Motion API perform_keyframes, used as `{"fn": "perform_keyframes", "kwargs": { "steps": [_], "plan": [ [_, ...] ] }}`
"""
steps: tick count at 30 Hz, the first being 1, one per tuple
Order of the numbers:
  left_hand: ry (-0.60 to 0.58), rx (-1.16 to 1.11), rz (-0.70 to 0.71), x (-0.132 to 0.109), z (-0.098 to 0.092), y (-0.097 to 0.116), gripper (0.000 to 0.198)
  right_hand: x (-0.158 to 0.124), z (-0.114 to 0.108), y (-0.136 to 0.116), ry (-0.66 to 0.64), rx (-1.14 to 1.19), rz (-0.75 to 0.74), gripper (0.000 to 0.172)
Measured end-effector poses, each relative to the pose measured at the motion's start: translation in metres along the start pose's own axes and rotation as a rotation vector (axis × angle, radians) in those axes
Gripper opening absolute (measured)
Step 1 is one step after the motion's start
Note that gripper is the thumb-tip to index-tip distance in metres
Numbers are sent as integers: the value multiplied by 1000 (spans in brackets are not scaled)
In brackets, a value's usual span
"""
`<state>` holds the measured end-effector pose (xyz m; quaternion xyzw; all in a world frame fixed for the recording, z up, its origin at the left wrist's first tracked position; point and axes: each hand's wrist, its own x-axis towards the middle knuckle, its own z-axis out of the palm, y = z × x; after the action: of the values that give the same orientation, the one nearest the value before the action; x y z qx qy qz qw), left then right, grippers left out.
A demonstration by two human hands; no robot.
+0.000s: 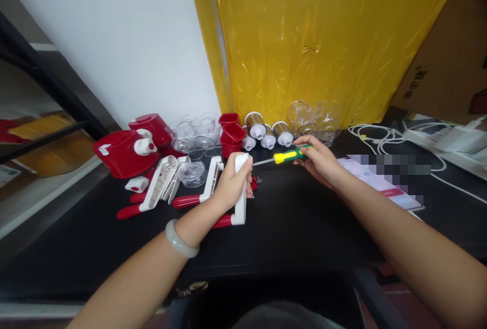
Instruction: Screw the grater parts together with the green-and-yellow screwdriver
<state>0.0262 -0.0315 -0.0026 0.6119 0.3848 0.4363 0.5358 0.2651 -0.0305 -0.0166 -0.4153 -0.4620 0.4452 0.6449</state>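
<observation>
My left hand is closed around a white crank handle with a red grip, held upright over the black table. In my right hand is a screwdriver with a green and yellow handle. Its shaft points left and its tip meets the upper part of the crank handle, near my left thumb; the exact contact is hidden. Beside my left hand lies another white crank handle with a red grip. Small red pieces and screws lie just behind the held handle.
Red grater bodies, more crank handles, clear plastic parts, red hoppers and metal grating drums line the table's back. On the right are a tablet, white cables and a cardboard box.
</observation>
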Motion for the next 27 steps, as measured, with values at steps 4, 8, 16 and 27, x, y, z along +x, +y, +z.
{"fn": "perform_keyframes", "kwargs": {
  "steps": [4, 8, 16, 27],
  "plan": [
    [3, 4, -11, 0, 0, 1, 43, 3, -5, 6, -9, -47, -37, 23],
    [22, -5, -32, 2, 0, 1, 42, 3, -7, 7, -58, -174, -106, 35],
    [21, -1, -49, 1, -2, 0, 46, -2, -6, 0, 30, -523, -90, 56],
    [42, -14, -59, 2, 0, 3, 47, 0, -3, 4, 10, -342, -81, 52]
  ]
}}
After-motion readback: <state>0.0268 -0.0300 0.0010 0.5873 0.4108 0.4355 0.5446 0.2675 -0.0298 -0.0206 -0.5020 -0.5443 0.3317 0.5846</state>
